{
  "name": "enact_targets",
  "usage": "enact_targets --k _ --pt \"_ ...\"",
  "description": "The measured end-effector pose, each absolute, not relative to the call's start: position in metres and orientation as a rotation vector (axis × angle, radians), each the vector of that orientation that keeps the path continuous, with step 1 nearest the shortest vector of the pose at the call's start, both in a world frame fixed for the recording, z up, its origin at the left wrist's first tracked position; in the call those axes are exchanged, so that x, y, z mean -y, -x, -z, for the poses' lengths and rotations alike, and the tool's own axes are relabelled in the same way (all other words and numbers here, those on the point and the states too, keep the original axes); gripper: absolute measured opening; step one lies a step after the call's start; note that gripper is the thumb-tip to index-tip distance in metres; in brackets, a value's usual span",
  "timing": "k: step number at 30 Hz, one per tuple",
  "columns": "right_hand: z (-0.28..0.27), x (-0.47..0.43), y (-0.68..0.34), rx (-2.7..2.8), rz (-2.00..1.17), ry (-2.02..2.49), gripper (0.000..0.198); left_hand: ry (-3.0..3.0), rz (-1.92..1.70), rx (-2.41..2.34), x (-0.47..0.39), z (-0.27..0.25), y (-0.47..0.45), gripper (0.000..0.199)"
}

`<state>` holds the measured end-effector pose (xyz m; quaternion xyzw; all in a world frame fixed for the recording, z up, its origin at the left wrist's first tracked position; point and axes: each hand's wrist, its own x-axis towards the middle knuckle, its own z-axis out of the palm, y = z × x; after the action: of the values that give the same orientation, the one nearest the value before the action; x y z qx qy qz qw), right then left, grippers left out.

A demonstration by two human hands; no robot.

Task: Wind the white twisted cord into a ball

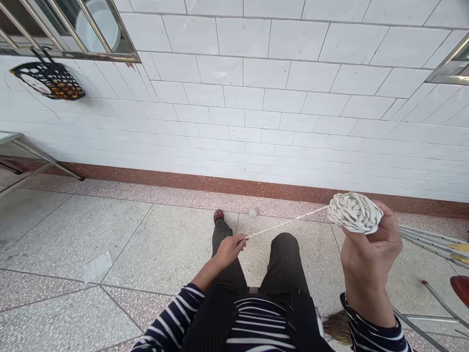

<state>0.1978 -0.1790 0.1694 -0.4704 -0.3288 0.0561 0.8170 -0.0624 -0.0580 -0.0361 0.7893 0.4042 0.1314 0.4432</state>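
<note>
A whitish coil of braided cord [354, 212], with dark flecks in its strands, is gripped by my right hand [373, 249] at the right of the head view. The thumb and fingers hold the coil from below and behind. From its left side a thin twisted strand [286, 223] runs slantwise down to my left hand [231, 248], which pinches its end above my left thigh. The strand looks nearly straight between the two hands. A small pale ball-like thing [252, 212] lies on the floor beyond my knees, touched by neither hand.
Ahead rises a white tiled wall [242, 98]. A black basket [54, 80] hangs from window bars at upper left, above a metal-legged table [44, 159]. A white paper [97, 267] lies on the floor. Metal crutch-like poles [432, 242] and bristles [337, 326] are on the right.
</note>
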Motion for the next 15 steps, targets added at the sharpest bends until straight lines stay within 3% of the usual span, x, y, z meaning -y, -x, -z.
enact_targets --k 10,15 --pt "-0.168 0.184 -0.192 0.725 -0.146 1.039 0.052 -1.978 -0.283 -0.95 0.057 0.056 0.067 0.03" --pt "-0.17 0.177 -0.181 0.898 -0.35 1.172 0.048 -2.043 -0.212 -1.058 0.05 0.059 0.062 0.029"
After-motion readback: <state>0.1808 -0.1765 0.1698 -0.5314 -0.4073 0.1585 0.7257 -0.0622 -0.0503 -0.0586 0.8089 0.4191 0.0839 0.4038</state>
